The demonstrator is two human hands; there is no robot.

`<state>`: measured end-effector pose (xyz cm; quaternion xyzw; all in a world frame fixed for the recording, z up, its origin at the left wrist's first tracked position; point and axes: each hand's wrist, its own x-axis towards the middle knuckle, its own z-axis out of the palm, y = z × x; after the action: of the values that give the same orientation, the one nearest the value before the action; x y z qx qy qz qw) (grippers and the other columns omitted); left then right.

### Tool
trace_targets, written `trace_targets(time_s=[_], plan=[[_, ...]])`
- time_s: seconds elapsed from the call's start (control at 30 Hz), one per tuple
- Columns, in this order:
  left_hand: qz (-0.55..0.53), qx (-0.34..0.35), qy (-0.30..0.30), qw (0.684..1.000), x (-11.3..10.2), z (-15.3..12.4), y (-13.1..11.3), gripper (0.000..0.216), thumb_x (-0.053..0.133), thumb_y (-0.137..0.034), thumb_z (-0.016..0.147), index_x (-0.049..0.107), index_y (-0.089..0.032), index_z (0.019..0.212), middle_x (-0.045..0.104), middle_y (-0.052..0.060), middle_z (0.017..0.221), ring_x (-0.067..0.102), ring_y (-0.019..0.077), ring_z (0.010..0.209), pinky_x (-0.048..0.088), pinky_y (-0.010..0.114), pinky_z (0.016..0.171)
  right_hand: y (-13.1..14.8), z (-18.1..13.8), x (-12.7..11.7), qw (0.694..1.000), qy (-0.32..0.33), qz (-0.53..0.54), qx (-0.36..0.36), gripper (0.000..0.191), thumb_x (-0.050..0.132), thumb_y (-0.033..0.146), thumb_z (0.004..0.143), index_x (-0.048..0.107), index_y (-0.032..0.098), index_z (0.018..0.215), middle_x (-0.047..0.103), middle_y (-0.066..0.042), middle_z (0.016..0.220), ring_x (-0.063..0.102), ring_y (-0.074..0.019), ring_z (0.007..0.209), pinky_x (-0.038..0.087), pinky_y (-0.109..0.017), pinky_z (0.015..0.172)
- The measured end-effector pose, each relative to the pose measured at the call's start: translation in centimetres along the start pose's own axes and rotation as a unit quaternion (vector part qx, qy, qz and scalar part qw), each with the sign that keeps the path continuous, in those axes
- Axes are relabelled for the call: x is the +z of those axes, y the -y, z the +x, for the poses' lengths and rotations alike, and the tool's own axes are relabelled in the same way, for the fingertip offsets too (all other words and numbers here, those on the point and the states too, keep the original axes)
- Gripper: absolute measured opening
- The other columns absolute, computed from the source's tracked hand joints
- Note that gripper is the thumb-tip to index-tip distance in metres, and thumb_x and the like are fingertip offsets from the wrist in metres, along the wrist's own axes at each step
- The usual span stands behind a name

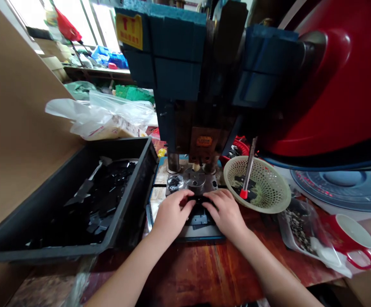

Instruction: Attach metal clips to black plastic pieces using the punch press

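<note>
My left hand [172, 212] and my right hand [227, 212] are close together at the front of the blue punch press [179, 76]. Between their fingertips is a small dark flat piece [199, 199], pinched from both sides; its outline is partly hidden by the fingers. Just beyond the fingertips lies the metal die [194, 177] on the press bed, under the ram [204, 140]. Below the hands, dark flat plates [200, 219] lie on the front of the bed.
At left stands a black bin [108, 238] of dark flat pieces. A cream basket [278, 200] at right holds dark pieces and a red-tipped metal rod [249, 166]. Farther right are a plastic container of small metal parts [299, 230], a red mug [348, 238] and a big red flywheel cover [339, 85].
</note>
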<state>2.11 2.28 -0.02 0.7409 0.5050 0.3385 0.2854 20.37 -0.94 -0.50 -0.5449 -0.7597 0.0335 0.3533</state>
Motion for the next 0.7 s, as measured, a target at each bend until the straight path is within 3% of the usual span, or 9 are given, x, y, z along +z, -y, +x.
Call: trace_targets(time_s=[0.1,0.33,0.47,0.7], plan=[[-0.011,-0.007,-0.029,1.0,-0.5,1.8,-0.7,0.016,0.057,-0.033,0.082,0.064,-0.023,0.093,0.068,0.001,0.08,0.064,0.0187,0.073,0.048,0.029,0.07,-0.1,2.3,0.3,0.995,-0.037,0.073,0.058,0.013,0.054,0.027,0.087,0.067,0.023,0.088,0.068,-0.004,0.085,0.058,-0.0213,0.085,0.046,-0.036,0.079],[0.05,0.051,-0.116,0.991,-1.0,5.9,-0.3,0.013,0.057,-0.028,0.081,0.066,-0.02,0.08,0.064,0.005,0.085,0.06,0.0215,0.086,0.044,0.034,0.082,-1.6,6.8,2.7,0.981,-0.069,0.127,0.127,0.014,0.058,0.03,0.081,0.067,0.021,0.085,0.062,-0.005,0.087,0.056,-0.0204,0.087,0.044,-0.035,0.081],[0.046,0.053,-0.115,0.991,-0.7,6.8,0.6,0.012,0.059,-0.026,0.079,0.067,-0.019,0.084,0.065,0.006,0.09,0.058,0.0224,0.093,0.043,0.037,0.088,-2.5,7.3,4.1,0.961,-0.075,0.21,0.161,0.015,0.06,0.031,0.076,0.066,0.019,0.084,0.058,-0.007,0.1,0.055,-0.0204,0.097,0.044,-0.034,0.087],[0.018,0.047,-0.078,0.996,0.3,7.8,2.0,0.019,0.055,-0.022,0.081,0.067,-0.019,0.095,0.068,0.005,0.098,0.062,0.0212,0.094,0.047,0.035,0.088,-2.9,7.5,5.3,0.951,-0.061,0.239,0.189,0.021,0.057,0.032,0.076,0.063,0.018,0.09,0.062,-0.003,0.09,0.058,-0.0175,0.084,0.047,-0.033,0.082]])
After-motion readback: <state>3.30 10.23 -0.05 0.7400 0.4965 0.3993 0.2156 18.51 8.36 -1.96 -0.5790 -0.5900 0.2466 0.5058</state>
